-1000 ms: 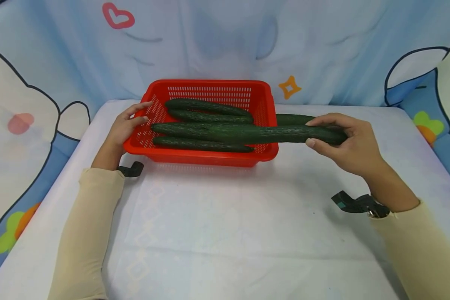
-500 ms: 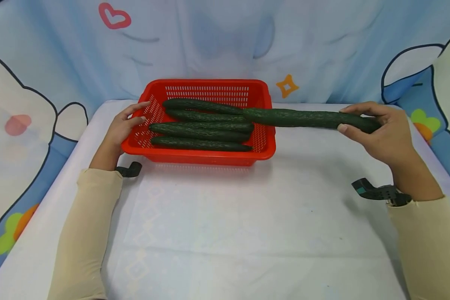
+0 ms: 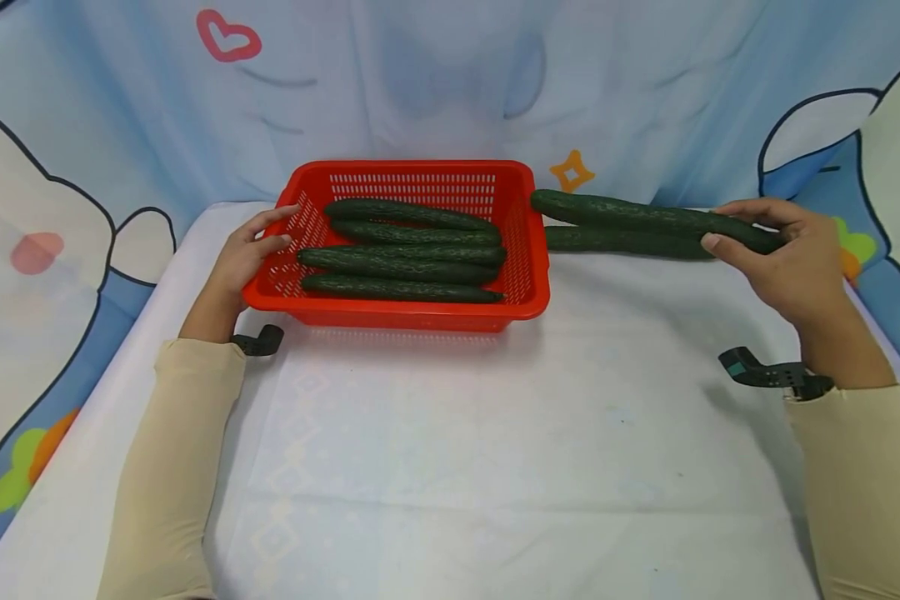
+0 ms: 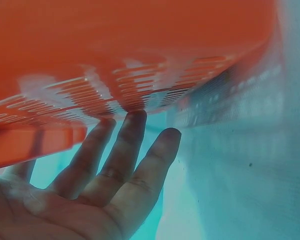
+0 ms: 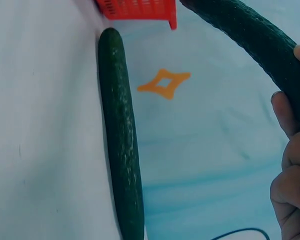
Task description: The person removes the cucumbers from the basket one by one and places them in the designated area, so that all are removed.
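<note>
My right hand (image 3: 802,258) grips one end of a long dark green cucumber (image 3: 615,210), whose far end reaches the right rim of the red basket (image 3: 405,309) in the head view. Below the held cucumber, a second cucumber (image 5: 121,135) lies on the table, apart from it in the right wrist view. Several cucumbers (image 3: 405,263) lie side by side inside the basket. At the basket's left end, my left hand (image 3: 243,260) holds the rim, with some fingers over it. Its other fingers (image 4: 135,192) extend along the slotted outer wall in the left wrist view.
A white cloth (image 3: 450,450) covers the table. Behind the basket hangs a light blue printed curtain (image 3: 435,75), close to the table's back edge. Dark straps with camera mounts (image 3: 776,373) sit on both wrists.
My right hand has moved right and slightly back, drawing the cucumber from over the basket to a place above the table cucumber. My left hand stays at the basket's left end.
</note>
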Demonstrator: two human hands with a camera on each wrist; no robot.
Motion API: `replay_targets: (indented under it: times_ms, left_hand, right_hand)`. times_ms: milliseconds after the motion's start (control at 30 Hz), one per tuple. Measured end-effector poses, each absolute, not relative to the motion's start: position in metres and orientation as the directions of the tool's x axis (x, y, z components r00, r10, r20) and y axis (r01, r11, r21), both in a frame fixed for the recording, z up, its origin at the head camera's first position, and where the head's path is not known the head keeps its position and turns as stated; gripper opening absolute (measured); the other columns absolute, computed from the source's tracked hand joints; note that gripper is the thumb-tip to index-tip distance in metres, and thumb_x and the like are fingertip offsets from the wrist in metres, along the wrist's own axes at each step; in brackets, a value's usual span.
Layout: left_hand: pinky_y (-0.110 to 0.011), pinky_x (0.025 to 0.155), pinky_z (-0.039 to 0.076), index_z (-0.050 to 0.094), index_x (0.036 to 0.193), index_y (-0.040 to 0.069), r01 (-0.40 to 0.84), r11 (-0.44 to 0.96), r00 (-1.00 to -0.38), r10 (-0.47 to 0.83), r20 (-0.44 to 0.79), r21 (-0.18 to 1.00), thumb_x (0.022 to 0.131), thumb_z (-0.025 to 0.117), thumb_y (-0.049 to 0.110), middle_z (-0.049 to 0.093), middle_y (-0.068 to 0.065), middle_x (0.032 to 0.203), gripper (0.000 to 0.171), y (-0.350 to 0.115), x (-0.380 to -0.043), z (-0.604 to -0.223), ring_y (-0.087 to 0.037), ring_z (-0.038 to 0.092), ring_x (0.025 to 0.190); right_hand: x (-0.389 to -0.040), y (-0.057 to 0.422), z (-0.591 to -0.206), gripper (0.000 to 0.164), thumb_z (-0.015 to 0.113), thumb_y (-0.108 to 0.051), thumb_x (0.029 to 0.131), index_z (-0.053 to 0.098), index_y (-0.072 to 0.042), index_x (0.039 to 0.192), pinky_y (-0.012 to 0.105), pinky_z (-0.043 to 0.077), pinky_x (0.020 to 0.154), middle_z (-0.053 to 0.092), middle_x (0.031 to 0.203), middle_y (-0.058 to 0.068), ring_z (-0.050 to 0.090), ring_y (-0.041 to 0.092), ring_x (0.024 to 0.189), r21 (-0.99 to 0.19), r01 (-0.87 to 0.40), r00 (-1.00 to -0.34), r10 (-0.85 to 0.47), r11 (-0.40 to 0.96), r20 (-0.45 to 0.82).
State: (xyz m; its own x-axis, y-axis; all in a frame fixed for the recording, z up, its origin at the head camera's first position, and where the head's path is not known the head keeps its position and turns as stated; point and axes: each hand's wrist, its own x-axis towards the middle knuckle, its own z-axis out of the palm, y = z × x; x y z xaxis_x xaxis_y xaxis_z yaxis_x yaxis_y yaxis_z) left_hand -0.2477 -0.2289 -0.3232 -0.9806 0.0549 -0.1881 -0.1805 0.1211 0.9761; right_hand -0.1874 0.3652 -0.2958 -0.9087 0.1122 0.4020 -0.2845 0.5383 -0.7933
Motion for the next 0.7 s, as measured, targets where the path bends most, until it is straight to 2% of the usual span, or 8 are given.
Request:
replay_targets:
  times_ms: [233,433,700]
  left_hand:
    - [-0.031,0.090,0.053,0.045,0.147,0.033,-0.173,0.110,-0.982,0.061,-0.181,0.979,0.102,0.051,0.020,0.031,-0.009,0.156,0.048,-0.230,-0.249,-0.323,-0.027,0.045,0.129]
    - [-0.032,0.091,0.051,0.045,0.147,0.034,-0.177,0.126,-0.981,0.053,-0.184,0.976,0.102,0.051,0.020,0.032,-0.009,0.155,0.048,-0.230,-0.249,-0.323,-0.028,0.044,0.130]
    - [-0.022,0.081,0.059,0.044,0.148,0.033,-0.170,0.134,-0.982,0.062,-0.180,0.976,0.102,0.050,0.019,0.031,-0.009,0.156,0.049,-0.230,-0.249,-0.325,-0.027,0.045,0.128]
  right_hand:
    - [-0.188,0.378,-0.300,0.034,0.074,-0.007,0.084,0.072,-0.014,0.117,0.005,0.040,0.060,0.058,0.099,-0.021,0.051,0.002,0.081,-0.767,-0.210,-0.920,0.144,0.606,0.366]
    - [-0.193,0.376,-0.312,0.033,0.076,-0.016,0.085,0.072,-0.017,0.118,0.005,0.042,0.064,0.054,0.101,-0.024,0.046,0.004,0.092,-0.740,-0.148,-0.947,0.122,0.656,0.298]
    - [-0.202,0.364,-0.333,0.036,0.076,-0.025,0.086,0.069,-0.011,0.118,0.006,0.041,0.065,0.053,0.101,-0.032,0.049,0.007,0.088,-0.648,-0.191,-0.959,-0.001,0.737,0.282]
